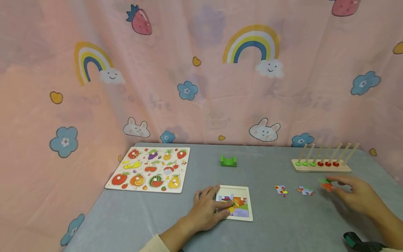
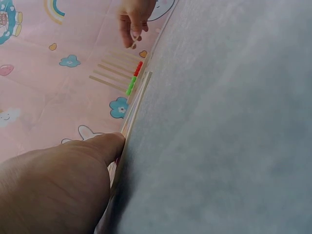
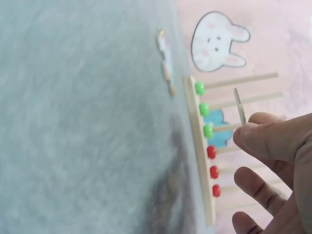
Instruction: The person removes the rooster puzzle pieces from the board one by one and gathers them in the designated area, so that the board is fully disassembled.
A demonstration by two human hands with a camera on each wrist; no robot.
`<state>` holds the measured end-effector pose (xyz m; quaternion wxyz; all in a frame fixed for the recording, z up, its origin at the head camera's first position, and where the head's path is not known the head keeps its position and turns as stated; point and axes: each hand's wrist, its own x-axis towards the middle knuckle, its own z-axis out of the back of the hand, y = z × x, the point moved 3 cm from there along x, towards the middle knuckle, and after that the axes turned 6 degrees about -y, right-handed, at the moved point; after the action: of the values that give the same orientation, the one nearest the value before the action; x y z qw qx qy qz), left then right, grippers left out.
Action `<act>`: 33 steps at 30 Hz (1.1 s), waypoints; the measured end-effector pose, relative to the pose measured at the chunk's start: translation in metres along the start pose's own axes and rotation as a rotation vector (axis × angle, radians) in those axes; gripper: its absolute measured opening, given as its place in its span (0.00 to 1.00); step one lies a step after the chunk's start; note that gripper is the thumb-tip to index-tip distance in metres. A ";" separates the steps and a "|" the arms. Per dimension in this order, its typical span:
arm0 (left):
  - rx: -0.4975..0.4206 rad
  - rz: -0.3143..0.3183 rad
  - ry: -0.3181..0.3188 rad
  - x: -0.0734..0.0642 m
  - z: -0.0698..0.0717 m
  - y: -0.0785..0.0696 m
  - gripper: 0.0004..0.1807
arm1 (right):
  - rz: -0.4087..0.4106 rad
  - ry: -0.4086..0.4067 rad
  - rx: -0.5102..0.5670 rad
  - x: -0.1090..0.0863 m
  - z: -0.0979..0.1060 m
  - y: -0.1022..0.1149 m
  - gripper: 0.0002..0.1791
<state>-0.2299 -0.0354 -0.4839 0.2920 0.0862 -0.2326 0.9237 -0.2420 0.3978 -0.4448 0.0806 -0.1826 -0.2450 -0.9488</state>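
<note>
My left hand [image 1: 206, 208] rests on a small square jigsaw puzzle [image 1: 249, 206] in a pale frame, its fingers spread over the left side and the index finger on the picture. In the left wrist view the thumb [image 2: 105, 146] lies along the board's edge. Above the table at the right, my right hand [image 1: 359, 194] pinches a green and orange jigsaw piece [image 1: 326, 184] between thumb and fingers. The right wrist view shows that piece [image 3: 240, 106] edge-on, the other fingers apart from it. Two loose jigsaw pieces [image 1: 281, 190] lie between the hands.
A fruit peg puzzle board [image 1: 108, 185] lies at the left. Farther back stands a green notched block [image 1: 228, 161]. Behind the right hand is a wooden peg rack [image 1: 321, 169] with green and red beads. A black and green object [image 1: 362, 242] sits at the front right.
</note>
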 end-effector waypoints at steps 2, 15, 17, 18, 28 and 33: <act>0.000 -0.001 0.001 0.000 0.000 0.000 0.17 | -0.003 0.003 -0.015 -0.001 -0.001 -0.005 0.19; -0.002 -0.003 0.008 0.001 0.001 -0.002 0.17 | -0.064 0.018 -0.067 -0.007 -0.010 -0.027 0.20; -0.003 -0.004 0.007 0.001 0.001 -0.002 0.17 | -0.074 0.025 -0.075 -0.008 -0.011 -0.030 0.20; -0.004 -0.003 0.007 0.001 0.001 -0.002 0.17 | -0.073 0.025 -0.078 -0.008 -0.012 -0.031 0.19; -0.004 0.003 0.013 0.001 0.000 0.000 0.18 | -0.083 0.023 -0.096 -0.011 -0.015 -0.035 0.20; -0.002 0.004 0.011 0.001 0.000 0.000 0.18 | -0.151 0.015 -0.094 -0.009 -0.007 -0.030 0.21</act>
<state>-0.2305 -0.0351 -0.4840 0.2913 0.0802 -0.2319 0.9246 -0.2434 0.4212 -0.4666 0.0022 -0.1601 -0.2127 -0.9639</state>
